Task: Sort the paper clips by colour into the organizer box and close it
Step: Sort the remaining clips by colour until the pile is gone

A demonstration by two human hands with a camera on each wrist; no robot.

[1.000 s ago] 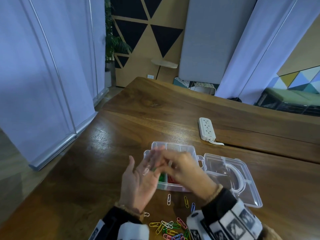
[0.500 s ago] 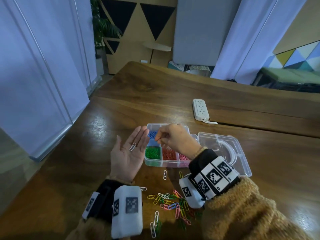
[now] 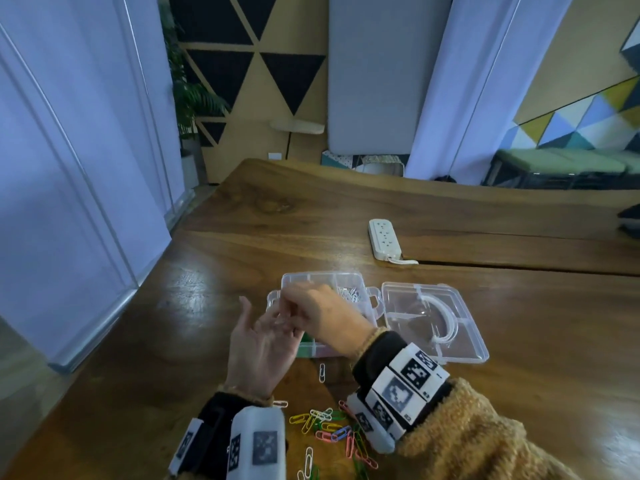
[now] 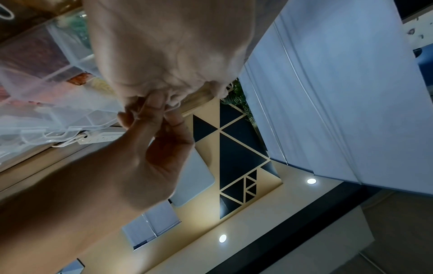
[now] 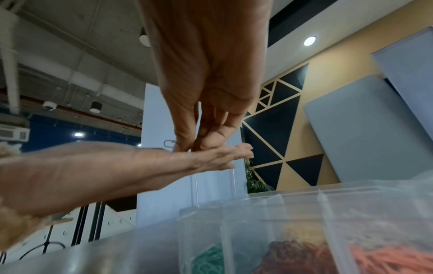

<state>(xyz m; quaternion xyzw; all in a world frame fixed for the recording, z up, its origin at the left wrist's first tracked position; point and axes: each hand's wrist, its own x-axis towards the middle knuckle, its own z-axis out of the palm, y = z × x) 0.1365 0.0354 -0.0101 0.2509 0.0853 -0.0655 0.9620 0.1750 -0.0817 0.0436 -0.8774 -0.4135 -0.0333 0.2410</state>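
The clear organizer box (image 3: 313, 277) lies open on the wooden table, its lid (image 3: 460, 344) folded out to the right. Its compartments hold green clips (image 5: 208, 259), dark red clips (image 5: 288, 254) and orange-pink clips (image 5: 393, 259); white clips (image 3: 349, 293) fill a far compartment. My left hand (image 3: 266, 329) is held flat, palm up, at the box's left edge. Over it, my right hand (image 3: 289, 308) pinches a white paper clip (image 5: 168, 143) that rests on the left fingers. A pile of mixed loose clips (image 3: 332, 429) lies near my wrists.
One white clip (image 3: 322, 372) lies alone in front of the box, and another white clip (image 3: 308, 459) sits near the table's front edge. A white power strip (image 3: 384, 239) lies beyond the box. The table's left edge (image 3: 145, 306) runs beside a blue partition.
My right hand came back from over the box compartments to the left palm and now pinches the white clip that lay there. The left hand stayed palm up.
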